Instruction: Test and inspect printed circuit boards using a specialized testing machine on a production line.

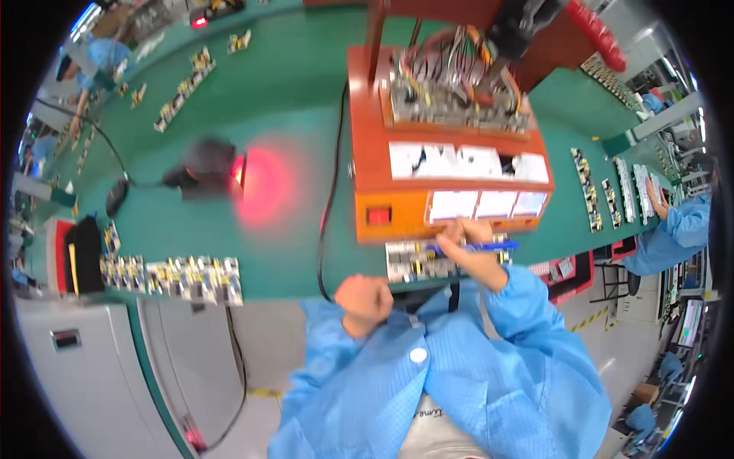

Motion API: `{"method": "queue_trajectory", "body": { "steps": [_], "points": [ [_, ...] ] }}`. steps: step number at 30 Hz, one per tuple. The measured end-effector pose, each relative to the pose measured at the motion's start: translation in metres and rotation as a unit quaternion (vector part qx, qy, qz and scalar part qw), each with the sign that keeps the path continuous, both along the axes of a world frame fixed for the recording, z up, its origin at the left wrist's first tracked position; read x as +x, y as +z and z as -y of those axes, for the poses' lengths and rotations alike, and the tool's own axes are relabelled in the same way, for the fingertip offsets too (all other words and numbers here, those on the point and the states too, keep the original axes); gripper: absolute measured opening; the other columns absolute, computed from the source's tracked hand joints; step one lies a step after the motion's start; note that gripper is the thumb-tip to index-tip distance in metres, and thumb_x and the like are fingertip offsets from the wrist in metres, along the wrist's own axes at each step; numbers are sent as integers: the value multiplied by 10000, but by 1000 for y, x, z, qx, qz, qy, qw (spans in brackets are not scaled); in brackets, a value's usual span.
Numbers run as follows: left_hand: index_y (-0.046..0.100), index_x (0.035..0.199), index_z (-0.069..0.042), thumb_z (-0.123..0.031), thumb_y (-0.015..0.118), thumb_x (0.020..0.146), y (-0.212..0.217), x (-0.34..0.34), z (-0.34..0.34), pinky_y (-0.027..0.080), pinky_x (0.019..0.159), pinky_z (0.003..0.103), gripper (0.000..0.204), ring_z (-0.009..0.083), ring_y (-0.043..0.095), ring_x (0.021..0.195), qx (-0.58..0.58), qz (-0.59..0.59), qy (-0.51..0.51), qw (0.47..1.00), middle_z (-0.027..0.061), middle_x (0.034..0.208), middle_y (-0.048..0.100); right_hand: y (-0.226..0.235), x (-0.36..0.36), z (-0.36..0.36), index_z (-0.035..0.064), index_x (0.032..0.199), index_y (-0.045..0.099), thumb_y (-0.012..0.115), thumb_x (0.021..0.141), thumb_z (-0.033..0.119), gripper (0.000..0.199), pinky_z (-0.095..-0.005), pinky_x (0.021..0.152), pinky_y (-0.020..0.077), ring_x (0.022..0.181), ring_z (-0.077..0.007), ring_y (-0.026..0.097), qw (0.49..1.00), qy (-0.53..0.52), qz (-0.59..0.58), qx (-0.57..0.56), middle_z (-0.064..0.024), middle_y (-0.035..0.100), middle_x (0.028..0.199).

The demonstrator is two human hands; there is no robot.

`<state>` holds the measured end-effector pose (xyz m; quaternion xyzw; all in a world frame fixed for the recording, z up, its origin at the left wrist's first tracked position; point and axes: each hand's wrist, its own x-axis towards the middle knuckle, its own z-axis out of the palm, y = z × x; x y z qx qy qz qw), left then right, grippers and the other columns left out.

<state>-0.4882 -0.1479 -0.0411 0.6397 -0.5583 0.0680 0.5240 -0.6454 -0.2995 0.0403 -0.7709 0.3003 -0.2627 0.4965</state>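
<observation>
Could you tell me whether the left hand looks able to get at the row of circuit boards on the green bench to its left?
Probably yes: the left hand is closed in a fist at the bench edge, holding nothing visible, with bare green bench between it and the circuit boards.

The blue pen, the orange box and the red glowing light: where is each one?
Blue pen [489, 246], head view, middle of its barrel.
Orange box [397, 216], head view, its front face.
Red glowing light [264, 183], head view, centre of the glow.
</observation>
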Motion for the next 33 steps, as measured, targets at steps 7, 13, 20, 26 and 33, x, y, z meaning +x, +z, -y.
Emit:
{"method": "queue_trajectory", "body": {
  "steps": [7, 13, 20, 26, 33],
  "points": [
    [605, 696, -19, -55, 561, 770, -5, 0, -12, 321, 422, 323, 93, 221, 428, 417, -42, -85, -40, 995, 81, 518, 455, -15, 15, -5, 40, 606, 490, 688, 774, 34, 259, -272, 485, 362, 520, -125, 489, 995, 74, 53, -37, -45, 524, 563],
    [596, 727, -17, -89, 563, 805, 2, -12, -31, 301, 417, 312, 111, 183, 392, 411, -73, -84, -35, 993, 49, 492, 416, -8, 30, -31, 7, 619, 442, 670, 770, 91, 287, -305, 439, 297, 446, -162, 386, 983, 158, -2, -89, -91, 410, 515],
    [591, 732, -7, -109, 548, 845, -11, -14, -36, 307, 412, 297, 158, 169, 410, 414, -89, -96, -20, 991, 51, 506, 446, -11, 42, -20, 34, 641, 465, 639, 763, 125, 231, -326, 441, 351, 449, -236, 463, 978, 182, -40, -91, -93, 463, 521],
    [585, 735, -5, -109, 551, 847, -12, -18, -37, 298, 416, 286, 156, 154, 401, 418, -81, -135, -11, 988, 49, 507, 447, -13, 44, -24, 52, 630, 467, 634, 758, 125, 223, -322, 446, 384, 454, -238, 498, 964, 198, -33, -173, -82, 504, 533],
    [597, 816, 1, -50, 607, 781, 4, -6, -39, 350, 466, 286, 63, 167, 450, 499, 10, -110, -25, 994, 70, 624, 530, 3, -4, -6, 10, 581, 424, 633, 730, 26, 258, -285, 446, 336, 456, -123, 431, 994, 65, 11, -90, -54, 437, 498]
  ]
}}
